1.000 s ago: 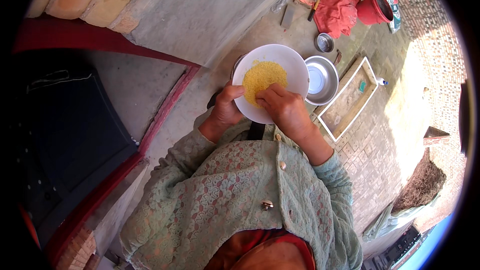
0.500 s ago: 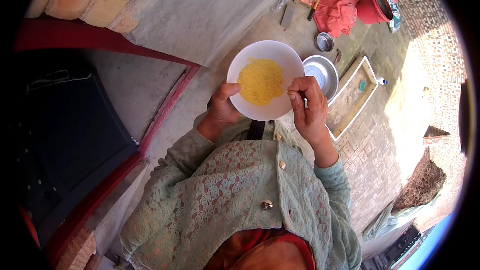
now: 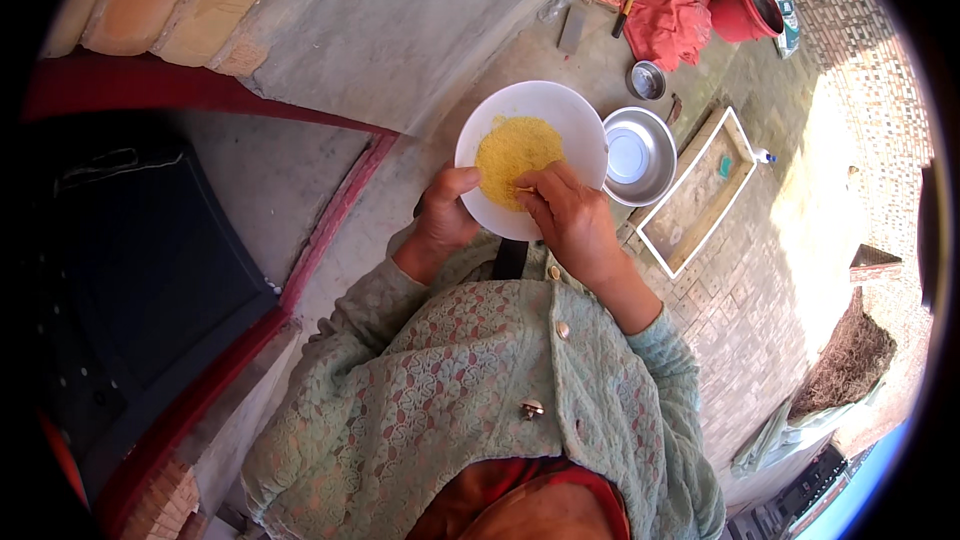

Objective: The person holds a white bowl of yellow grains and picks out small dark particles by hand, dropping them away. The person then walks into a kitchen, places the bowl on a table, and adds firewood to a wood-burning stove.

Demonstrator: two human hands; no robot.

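Note:
My left hand [image 3: 445, 218] grips the rim of a white bowl [image 3: 575, 125] from the left, thumb over the edge. Fine yellow grain [image 3: 515, 147] lies heaped in the bowl, tilted so its inside faces up to me. Over the bowl's right side is my right hand [image 3: 575, 220], its thumb and fingertips pinched together at the grain's lower right edge. Whatever the pinch may hold is hidden under the fingers.
Beyond the bowl on the ground stand a steel basin [image 3: 655, 155] and a small metal bowl [image 3: 647, 80]. A white-rimmed basin set in the floor [image 3: 690, 205], a red bucket [image 3: 745, 12], red cloth [image 3: 668, 10] and a cleaver-like blade [image 3: 573, 28] lie farther off. A doorway [image 3: 330, 200] is at left.
My right hand has moved left and inward, from the bowl's right rim down to the grain. My left hand and the bowl stay nearly where they were.

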